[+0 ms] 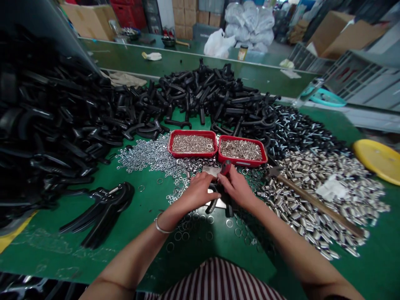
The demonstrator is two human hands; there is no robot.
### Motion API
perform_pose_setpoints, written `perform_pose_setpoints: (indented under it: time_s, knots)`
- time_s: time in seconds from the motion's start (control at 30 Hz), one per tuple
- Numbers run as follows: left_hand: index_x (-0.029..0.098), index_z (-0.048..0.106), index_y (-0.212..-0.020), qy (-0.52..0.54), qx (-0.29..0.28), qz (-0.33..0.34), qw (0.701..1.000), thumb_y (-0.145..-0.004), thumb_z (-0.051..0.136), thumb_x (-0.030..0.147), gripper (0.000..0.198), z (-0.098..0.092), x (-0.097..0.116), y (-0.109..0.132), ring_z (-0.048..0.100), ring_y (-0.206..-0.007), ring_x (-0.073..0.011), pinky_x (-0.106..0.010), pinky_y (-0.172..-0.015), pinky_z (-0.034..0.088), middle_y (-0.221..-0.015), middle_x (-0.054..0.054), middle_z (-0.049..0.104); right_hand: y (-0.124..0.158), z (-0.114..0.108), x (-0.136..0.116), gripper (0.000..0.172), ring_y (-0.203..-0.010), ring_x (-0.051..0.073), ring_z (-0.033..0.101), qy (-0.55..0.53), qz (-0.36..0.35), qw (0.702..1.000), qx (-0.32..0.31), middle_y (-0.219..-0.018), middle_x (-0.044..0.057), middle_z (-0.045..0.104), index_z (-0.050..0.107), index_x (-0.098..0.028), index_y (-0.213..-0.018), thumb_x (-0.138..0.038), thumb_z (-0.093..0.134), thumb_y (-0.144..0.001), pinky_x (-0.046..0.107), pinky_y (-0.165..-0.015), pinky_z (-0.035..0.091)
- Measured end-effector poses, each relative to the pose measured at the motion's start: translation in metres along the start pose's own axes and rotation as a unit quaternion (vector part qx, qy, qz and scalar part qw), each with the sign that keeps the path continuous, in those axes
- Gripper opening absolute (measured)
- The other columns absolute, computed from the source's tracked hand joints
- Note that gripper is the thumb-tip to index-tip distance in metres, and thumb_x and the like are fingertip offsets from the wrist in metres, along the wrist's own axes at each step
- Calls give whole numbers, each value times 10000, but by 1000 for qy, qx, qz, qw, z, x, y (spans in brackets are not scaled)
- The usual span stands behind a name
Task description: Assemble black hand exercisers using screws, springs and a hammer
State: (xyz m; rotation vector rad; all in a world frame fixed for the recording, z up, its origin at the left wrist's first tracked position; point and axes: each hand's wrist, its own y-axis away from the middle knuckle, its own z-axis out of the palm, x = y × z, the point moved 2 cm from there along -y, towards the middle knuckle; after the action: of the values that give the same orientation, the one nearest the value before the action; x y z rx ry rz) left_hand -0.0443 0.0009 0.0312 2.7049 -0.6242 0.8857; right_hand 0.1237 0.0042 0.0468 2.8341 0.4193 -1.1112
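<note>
My left hand [201, 189] lies over a black plastic handle piece [212, 206], its fingers curled onto the piece and the small metal plate [211, 170] around it. My right hand [236, 187] grips a short red-handled tool [226, 166], held almost upright just beside my left fingers; its working end is hidden. Two dark legs of the handle piece stick out below my hands. Just beyond my fingers stand two red trays, the left tray [193, 156] with tiny metal parts and the right tray [243, 162] with small pins.
Black handle pieces [203, 89] are heaped behind and to the left. An assembled black clamp [106, 208] lies at left. Loose washers [150, 156] surround the trays. At right, a hammer [318, 204] rests on metal sleeves [300, 225], near a yellow lid [378, 160].
</note>
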Motion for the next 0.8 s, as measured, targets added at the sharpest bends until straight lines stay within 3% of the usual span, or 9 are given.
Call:
perform_pose_setpoints:
  time_s: [0.1,0.17,0.23,0.3,0.37,0.47,0.57,0.7,0.8]
  knots:
    - [201,600,-1149,-4,1,-8,1000,-792,705,427,436,1,2,1,523,-1111,-331,-489,-971,419,-1146,-99,584,3,-6,-2,222,-736,232,646,-51,-13,999,-13,-791,53,657,459,-228,-948,-448,486,-960,335,-693,484]
    - [211,606,-1137,1,6,-11,1000,-805,688,425,403,2,1,2,519,-1115,-327,-485,-976,415,-1143,-94,583,12,-11,-3,226,-651,208,633,-146,-12,989,-5,-740,27,645,456,-239,-935,-459,503,-956,330,-639,497]
    - [217,605,-1148,5,15,-15,1000,-817,673,426,397,4,0,1,511,-1124,-326,-486,-986,407,-1150,-94,578,20,-16,-4,219,-525,174,596,-307,-8,951,29,-703,-7,640,438,-255,-951,-472,445,-982,313,-539,499]
    - [216,608,-1156,3,27,-18,999,-812,680,420,406,6,-2,0,494,-1140,-330,-496,-1004,388,-1159,-94,570,25,-21,0,206,-470,152,585,-440,4,894,85,-715,-21,660,424,-264,-972,-465,396,-1005,301,-487,508]
    - [215,613,-1159,4,33,-18,999,-799,698,398,413,7,-3,-1,477,-1158,-331,-498,-1020,374,-1169,-92,563,26,-19,8,196,-539,156,645,-472,21,873,117,-780,-9,697,436,-260,-993,-453,476,-986,305,-525,550]
    - [214,623,-1162,17,38,-21,999,-797,710,381,411,7,-3,-2,476,-1158,-321,-491,-1028,368,-1168,-88,569,22,-8,22,241,-693,180,712,-413,50,902,115,-893,25,729,470,-249,-1016,-433,601,-932,324,-615,592]
    - [208,632,-1155,27,36,-24,999,-793,722,384,412,5,-2,-3,487,-1145,-315,-485,-1026,371,-1154,-89,585,21,3,32,232,-723,200,724,-362,60,923,116,-912,42,735,481,-252,-1010,-451,580,-941,345,-640,597]
    - [214,641,-1138,36,32,-24,999,-785,734,393,407,5,-4,-4,497,-1131,-312,-481,-1007,385,-1140,-84,595,26,6,31,232,-740,228,727,-316,59,940,117,-908,56,736,469,-261,-1016,-474,537,-955,373,-665,596]
    - [219,643,-1134,36,40,-14,998,-785,735,395,402,6,-8,-4,499,-1126,-309,-480,-1006,385,-1129,-80,595,27,4,23,221,-782,258,724,-192,46,974,112,-898,81,730,484,-245,-1030,-451,518,-960,390,-714,572]
